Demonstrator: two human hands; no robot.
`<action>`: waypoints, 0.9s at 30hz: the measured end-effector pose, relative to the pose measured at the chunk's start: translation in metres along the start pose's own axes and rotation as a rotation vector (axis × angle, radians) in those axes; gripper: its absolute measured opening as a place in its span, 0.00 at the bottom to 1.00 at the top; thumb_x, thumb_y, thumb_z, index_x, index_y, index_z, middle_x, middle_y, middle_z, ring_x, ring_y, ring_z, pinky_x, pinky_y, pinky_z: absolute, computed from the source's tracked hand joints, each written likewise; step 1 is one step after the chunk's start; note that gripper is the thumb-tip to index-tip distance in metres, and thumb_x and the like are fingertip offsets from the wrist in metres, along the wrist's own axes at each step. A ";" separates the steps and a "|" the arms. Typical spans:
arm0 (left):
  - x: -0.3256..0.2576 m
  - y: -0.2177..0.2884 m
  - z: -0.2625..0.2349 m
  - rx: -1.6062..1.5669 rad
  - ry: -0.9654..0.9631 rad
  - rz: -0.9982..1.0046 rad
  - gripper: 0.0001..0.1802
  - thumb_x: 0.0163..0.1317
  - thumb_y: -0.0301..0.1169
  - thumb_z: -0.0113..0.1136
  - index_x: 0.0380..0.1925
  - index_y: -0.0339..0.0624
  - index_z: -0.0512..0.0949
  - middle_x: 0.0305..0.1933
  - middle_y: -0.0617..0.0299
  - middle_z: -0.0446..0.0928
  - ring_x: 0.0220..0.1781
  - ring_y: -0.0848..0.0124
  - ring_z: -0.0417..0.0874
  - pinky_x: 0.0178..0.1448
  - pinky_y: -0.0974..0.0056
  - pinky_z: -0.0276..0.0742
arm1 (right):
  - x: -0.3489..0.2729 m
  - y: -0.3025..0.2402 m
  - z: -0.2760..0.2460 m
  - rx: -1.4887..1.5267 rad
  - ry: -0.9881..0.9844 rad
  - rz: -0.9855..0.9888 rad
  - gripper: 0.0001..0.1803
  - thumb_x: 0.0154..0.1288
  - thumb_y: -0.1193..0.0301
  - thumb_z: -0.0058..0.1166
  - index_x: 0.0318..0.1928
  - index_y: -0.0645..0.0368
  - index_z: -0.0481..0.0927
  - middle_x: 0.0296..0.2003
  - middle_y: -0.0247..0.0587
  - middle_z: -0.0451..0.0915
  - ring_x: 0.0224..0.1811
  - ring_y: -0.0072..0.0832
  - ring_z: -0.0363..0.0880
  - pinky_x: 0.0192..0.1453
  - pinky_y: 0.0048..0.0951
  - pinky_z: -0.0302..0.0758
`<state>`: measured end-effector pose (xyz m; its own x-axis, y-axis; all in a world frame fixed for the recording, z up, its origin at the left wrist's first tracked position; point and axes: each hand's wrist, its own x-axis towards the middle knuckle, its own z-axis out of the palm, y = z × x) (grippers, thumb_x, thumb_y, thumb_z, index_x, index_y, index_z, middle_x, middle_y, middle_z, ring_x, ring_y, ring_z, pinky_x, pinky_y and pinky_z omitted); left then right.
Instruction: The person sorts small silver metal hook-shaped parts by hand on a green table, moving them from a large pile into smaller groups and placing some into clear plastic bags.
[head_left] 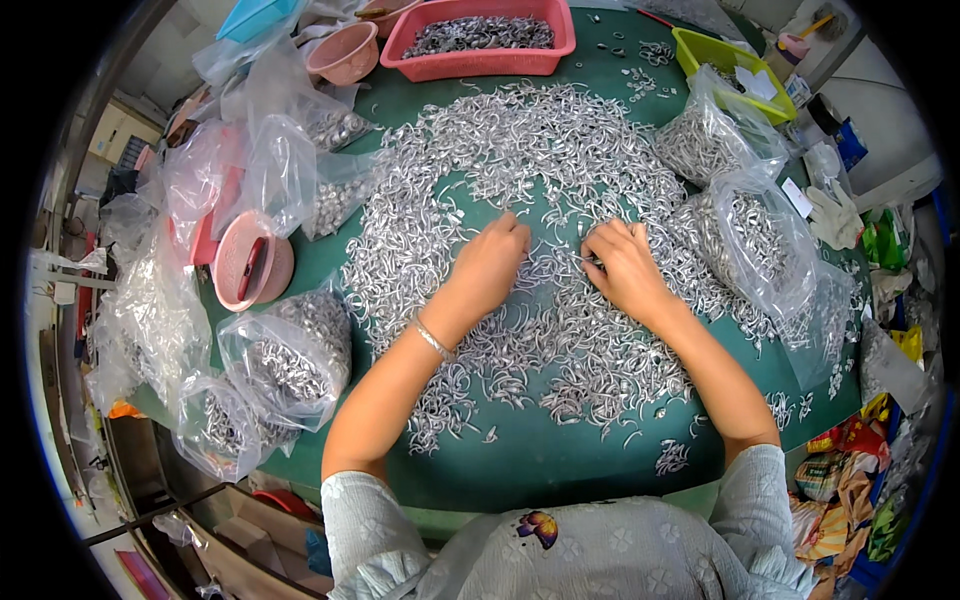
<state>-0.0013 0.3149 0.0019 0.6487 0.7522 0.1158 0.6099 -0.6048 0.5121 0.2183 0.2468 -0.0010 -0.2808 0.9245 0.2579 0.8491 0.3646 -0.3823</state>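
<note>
**K:** Green round table was the work surface, mostly buried under a spread of small curved silver metal pieces. Where were the hands?

**M:** Both were palm-down in the middle of the spread. Left hand sat with fingers curled onto the pieces, knuckles up, thin bracelet on that wrist. Couldn't tell whether it had pinched anything, the fingertips were hidden under the hand.

**K:** Right?

**M:** Right hand was just beside the left, fingers bent inward toward it. Looked like a thin piece stuck out between its fingertips on the left side (too small to be sure). So: closed loosely, hold unconfirmed.

**K:** Pieces relative to the grip?

**M:** Directly under and all round both hands, touching them. Forearms lay across the near part of the heap. A bare green patch showed just beyond the fingertips, ringed by more pieces.

**K:** Surroundings?

**M:** Clear plastic bags of the same parts on both sides: several at the left, two big ones at the right. Pink rectangular basket of parts at the far edge, yellow-green tray far right, pink bowl at the left, another pink bowl far left. White glove lay past the right bags.
</note>
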 end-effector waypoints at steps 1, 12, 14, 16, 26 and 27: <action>-0.002 0.000 0.002 -0.006 0.013 0.014 0.09 0.56 0.21 0.61 0.37 0.37 0.76 0.41 0.51 0.75 0.45 0.49 0.79 0.47 0.53 0.76 | -0.001 0.001 0.000 0.031 0.002 -0.006 0.10 0.53 0.77 0.64 0.36 0.58 0.78 0.34 0.36 0.75 0.44 0.35 0.71 0.51 0.37 0.61; -0.003 -0.008 0.002 -0.127 0.009 0.066 0.08 0.52 0.17 0.60 0.35 0.33 0.77 0.38 0.49 0.76 0.41 0.51 0.79 0.46 0.56 0.76 | 0.001 0.008 -0.020 0.145 0.044 0.076 0.03 0.58 0.78 0.58 0.34 0.60 0.80 0.31 0.42 0.79 0.40 0.41 0.76 0.50 0.40 0.67; -0.003 -0.007 0.003 -0.111 0.043 0.113 0.09 0.52 0.18 0.60 0.35 0.33 0.78 0.37 0.49 0.76 0.40 0.52 0.80 0.45 0.57 0.76 | 0.009 0.006 -0.012 0.209 0.057 0.071 0.03 0.57 0.76 0.60 0.33 0.60 0.80 0.31 0.44 0.80 0.41 0.42 0.78 0.49 0.42 0.70; -0.003 -0.004 0.002 -0.115 0.069 0.145 0.09 0.52 0.18 0.61 0.35 0.32 0.78 0.37 0.49 0.76 0.39 0.53 0.80 0.44 0.57 0.77 | 0.012 -0.004 -0.007 0.053 0.009 0.051 0.04 0.56 0.75 0.62 0.32 0.60 0.79 0.31 0.44 0.80 0.42 0.41 0.78 0.50 0.41 0.70; -0.006 -0.007 -0.001 -0.200 -0.048 0.051 0.05 0.50 0.19 0.63 0.30 0.33 0.79 0.34 0.49 0.78 0.38 0.54 0.82 0.43 0.57 0.78 | 0.017 -0.011 -0.001 0.126 -0.056 0.094 0.07 0.55 0.77 0.62 0.31 0.61 0.76 0.31 0.45 0.80 0.40 0.45 0.79 0.47 0.42 0.69; -0.007 -0.005 -0.003 -0.218 -0.074 0.031 0.04 0.51 0.20 0.62 0.29 0.34 0.79 0.34 0.49 0.79 0.39 0.52 0.81 0.43 0.55 0.77 | 0.017 -0.011 -0.002 0.136 -0.053 0.082 0.07 0.55 0.77 0.62 0.31 0.61 0.75 0.31 0.45 0.80 0.39 0.46 0.79 0.46 0.43 0.70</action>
<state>-0.0102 0.3138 0.0004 0.7019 0.7083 0.0757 0.4819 -0.5504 0.6817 0.2052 0.2582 0.0095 -0.2397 0.9550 0.1750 0.8028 0.2963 -0.5175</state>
